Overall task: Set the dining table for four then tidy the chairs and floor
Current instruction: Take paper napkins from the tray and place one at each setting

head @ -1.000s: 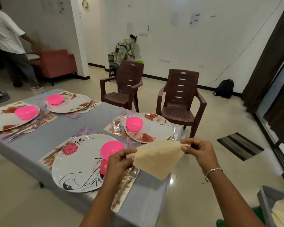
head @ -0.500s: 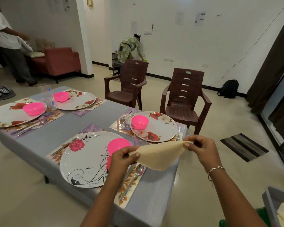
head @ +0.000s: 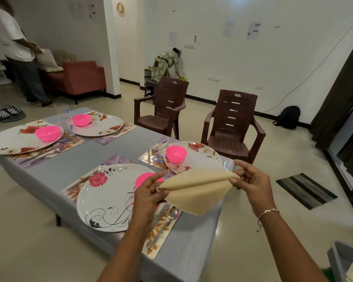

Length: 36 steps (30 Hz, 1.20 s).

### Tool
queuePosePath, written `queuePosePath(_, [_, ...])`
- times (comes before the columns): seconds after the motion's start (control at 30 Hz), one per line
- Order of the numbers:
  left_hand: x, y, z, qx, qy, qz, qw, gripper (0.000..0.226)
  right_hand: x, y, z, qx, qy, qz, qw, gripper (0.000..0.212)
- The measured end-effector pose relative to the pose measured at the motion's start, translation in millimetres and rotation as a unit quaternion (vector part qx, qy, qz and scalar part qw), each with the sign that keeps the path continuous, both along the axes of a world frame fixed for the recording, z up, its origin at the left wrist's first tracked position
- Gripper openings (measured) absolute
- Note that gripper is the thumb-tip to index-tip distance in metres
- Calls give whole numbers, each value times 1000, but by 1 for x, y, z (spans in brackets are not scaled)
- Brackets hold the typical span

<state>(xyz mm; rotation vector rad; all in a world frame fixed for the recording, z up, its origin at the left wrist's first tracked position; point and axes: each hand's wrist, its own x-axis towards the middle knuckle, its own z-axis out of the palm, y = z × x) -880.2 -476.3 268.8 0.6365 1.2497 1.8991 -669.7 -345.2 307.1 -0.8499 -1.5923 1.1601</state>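
- Left hand (head: 149, 197) pinches the left corner of a beige napkin (head: 196, 190) between thumb and fingers; right hand (head: 253, 184) pinches the right corner the same way.
- Napkin is folded over and held up in the air between the hands, its lower point hanging down over the near right part of the table (head: 120, 151).
- Just behind the left hand: a white plate (head: 108, 198) with a red flower and black scrolls, and a pink bowl (head: 146, 178) on it, partly hidden by the hand.
- Spoon (head: 167, 220) lies on the placemat to the plate's right; fork (head: 86, 178) lies to its left.
- Beyond the napkin: a floral plate with a pink bowl on it and a glass (head: 154, 151) beside it.
- Two more places at the far left, each a plate with a pink bowl.
- Two brown chairs (head: 232, 123) stand apart from the table's far side.
- Striped mat (head: 306, 190) on the floor at right; black backpack (head: 288, 117) by the wall.
- Grey bin (head: 342, 259) at lower right holds more beige napkins.
- Two other people work in the background.
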Motion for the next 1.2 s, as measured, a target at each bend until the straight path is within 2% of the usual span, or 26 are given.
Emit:
queuePosePath(0.13, [2,0,6,39,67,44,996,33,1,-2,5,66,-13,3,998,47])
queuePosePath(0.3, [4,4,8,60,112,62,990,32,5,-2,5,129,-66,7,989,42])
queuePosePath(0.43, [4,5,7,47,139,50,988,26,8,0,4,139,-60,-7,988,56])
queuePosePath(0.6, [2,5,5,29,142,47,988,26,9,-2,5,95,-48,-4,994,49])
queuePosePath(0.7, [1,5,6,28,141,41,989,25,8,-3,7,85,-51,-9,995,40])
queuePosePath(0.9, [0,3,4,17,121,28,992,19,6,-6,11,72,-32,5,997,35])
queuePosePath(1.03, [-3,2,-1,-37,101,-19,994,18,2,-6,14,15,-34,38,999,24])
queuePosePath(1.1, [-2,0,0,-75,71,-40,994,16,1,-5,13,-18,-48,39,998,22])
queuePosePath(1.2, [1,-3,2,-134,-34,-82,987,16,-3,-6,13,-105,-45,40,993,18])
